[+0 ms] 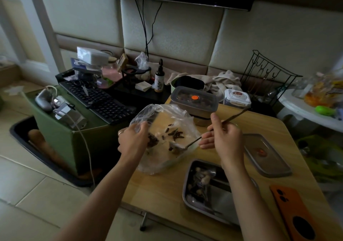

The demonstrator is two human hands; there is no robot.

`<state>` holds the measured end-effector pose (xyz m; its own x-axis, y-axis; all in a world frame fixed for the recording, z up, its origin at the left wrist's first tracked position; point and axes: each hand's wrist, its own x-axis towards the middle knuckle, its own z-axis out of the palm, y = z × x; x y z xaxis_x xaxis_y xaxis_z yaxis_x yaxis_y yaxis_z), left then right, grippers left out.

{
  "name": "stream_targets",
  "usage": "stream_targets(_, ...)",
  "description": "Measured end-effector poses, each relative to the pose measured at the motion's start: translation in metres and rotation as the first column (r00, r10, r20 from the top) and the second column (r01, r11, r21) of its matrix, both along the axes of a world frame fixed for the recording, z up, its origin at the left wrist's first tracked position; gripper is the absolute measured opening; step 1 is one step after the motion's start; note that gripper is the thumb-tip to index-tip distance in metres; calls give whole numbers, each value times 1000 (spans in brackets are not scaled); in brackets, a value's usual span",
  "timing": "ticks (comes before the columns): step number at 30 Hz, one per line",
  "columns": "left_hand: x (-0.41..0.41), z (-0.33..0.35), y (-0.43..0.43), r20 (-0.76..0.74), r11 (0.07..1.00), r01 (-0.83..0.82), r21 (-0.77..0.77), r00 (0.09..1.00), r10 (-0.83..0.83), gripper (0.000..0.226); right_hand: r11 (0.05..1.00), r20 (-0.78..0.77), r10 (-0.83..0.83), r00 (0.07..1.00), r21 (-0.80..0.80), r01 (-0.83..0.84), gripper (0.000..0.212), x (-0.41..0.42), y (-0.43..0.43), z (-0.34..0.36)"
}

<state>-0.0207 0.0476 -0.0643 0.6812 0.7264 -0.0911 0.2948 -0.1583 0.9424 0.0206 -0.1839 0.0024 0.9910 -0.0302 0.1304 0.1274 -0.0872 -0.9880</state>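
Your left hand grips the left edge of the plastic bag, fingers curled into the film, w/ a ring on one finger. Your right hand holds a long metal spoon approx. at the middle of its handle; the spoon bowl is inside the bag, at the right-front part. The bag lies open on the wooden desk, and small dark pieces are scattered in it, some just beside the left hand. Right-front of the bag stands a steel tray w/ some food in it. Right of the bag lies a flat lid. Behind the bag is a lidded box w/ an orange dot. Left of the bag, a black keyboard.
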Motion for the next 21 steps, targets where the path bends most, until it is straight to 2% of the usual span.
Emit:
stream_targets(2,-7,18,-13,-32,982,-13,188,999,19,55,999,-69,-4,998,46,7,53,4,-3,-2)
stream_targets(4,-10,25,-22,18,915,-47,401,999,43,34,998,-117,11,993,68,-3,51,3,-4,-5)
stream_targets(7,-5,18,-28,98,809,-9,587,993,-60,21,998,-114,29,993,54,-23,52,3,-3,-10)
stream_targets(9,1,10,-31,55,751,66,657,989,-135,20,999,-82,38,996,19,-37,53,4,-2,-12)
stream_targets(13,6,5,-38,-180,740,285,609,958,-222,32,996,0,63,998,-70,-63,52,6,-3,-11)
stream_targets(15,5,6,-39,-249,726,336,600,941,-230,38,990,43,53,998,-133,-47,48,8,-5,-12)
stream_targets(17,2,13,-43,-255,734,347,584,937,-240,41,976,102,45,994,-215,-22,44,9,-6,-12)
stream_targets(21,-4,25,-51,-216,827,341,447,938,-270,43,905,248,54,967,-421,58,35,12,-4,-13)
